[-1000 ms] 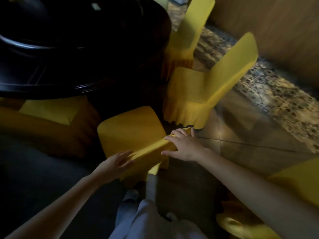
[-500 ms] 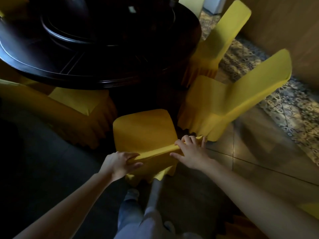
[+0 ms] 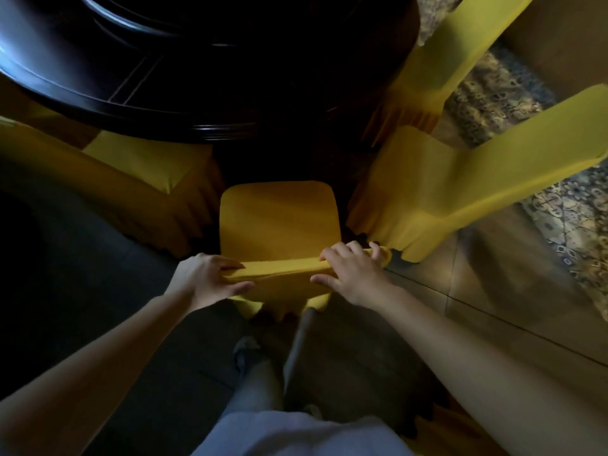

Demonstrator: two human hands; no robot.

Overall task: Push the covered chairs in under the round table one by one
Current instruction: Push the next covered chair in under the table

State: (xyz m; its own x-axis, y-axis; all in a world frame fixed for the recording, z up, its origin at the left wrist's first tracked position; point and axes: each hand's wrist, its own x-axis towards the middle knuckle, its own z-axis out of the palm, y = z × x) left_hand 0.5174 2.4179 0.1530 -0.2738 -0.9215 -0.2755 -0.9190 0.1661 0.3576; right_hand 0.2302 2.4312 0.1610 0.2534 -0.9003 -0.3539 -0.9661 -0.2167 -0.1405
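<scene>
Your left hand [image 3: 210, 279] and right hand [image 3: 353, 274] both grip the backrest top of the middle chair [image 3: 279, 218], smooth yellow cover, seat facing the dark round table [image 3: 164, 77]. You have four yellow chairs in view.

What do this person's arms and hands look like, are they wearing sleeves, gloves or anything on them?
Both arms are bare as far as the frame shows: no sleeves, no gloves. The left hand and right hand show no rings, and the wrists carry no watch or bracelet. Fingernails look short and unpainted in the dim light.
</scene>
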